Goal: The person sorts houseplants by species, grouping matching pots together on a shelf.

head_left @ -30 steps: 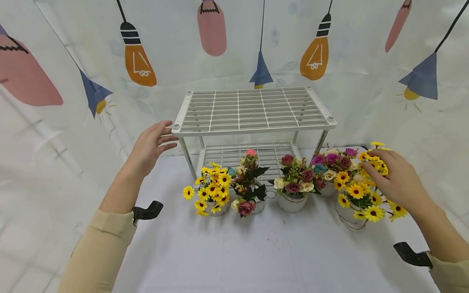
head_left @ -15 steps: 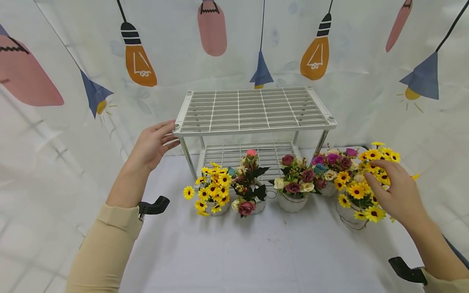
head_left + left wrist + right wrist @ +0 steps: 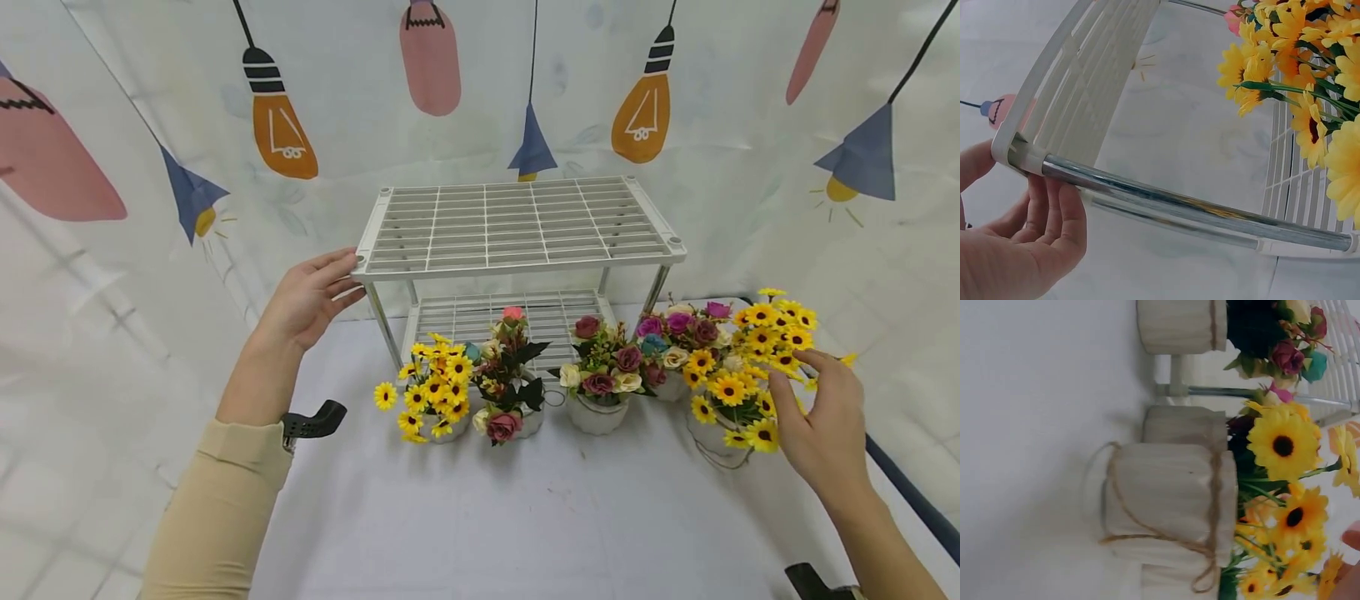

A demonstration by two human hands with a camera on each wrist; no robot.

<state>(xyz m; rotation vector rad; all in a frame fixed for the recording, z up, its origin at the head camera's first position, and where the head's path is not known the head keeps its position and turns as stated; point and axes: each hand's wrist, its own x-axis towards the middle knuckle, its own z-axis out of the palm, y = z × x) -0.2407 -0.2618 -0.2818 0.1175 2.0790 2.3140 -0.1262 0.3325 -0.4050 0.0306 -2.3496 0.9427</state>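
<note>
A white two-tier wire rack [image 3: 517, 227] with metal legs stands at the back of the table. My left hand [image 3: 311, 292] holds its front left top corner, the thumb at one side and curled fingers at the metal leg [image 3: 1166, 194] in the left wrist view. At the right, my right hand [image 3: 825, 421] is beside a pot of yellow sunflowers [image 3: 729, 392], thumb and fingers apart and holding nothing. The pot [image 3: 1166, 500] is pale, with a twine bow, in the right wrist view; only part of the hand shows there.
In front of the rack stand a sunflower pot [image 3: 435, 387], a dark-leaved rose pot [image 3: 513, 379] and another rose pot [image 3: 600, 412]. Further right, a pot with purple and cream roses [image 3: 678, 342] sits close to more sunflowers [image 3: 780, 321]. A patterned curtain [image 3: 465, 150] hangs behind.
My left hand has moved slightly right, onto the rack's corner. My right hand has drawn down and to the right, away from the sunflowers. Rack and pots have stayed put.
</note>
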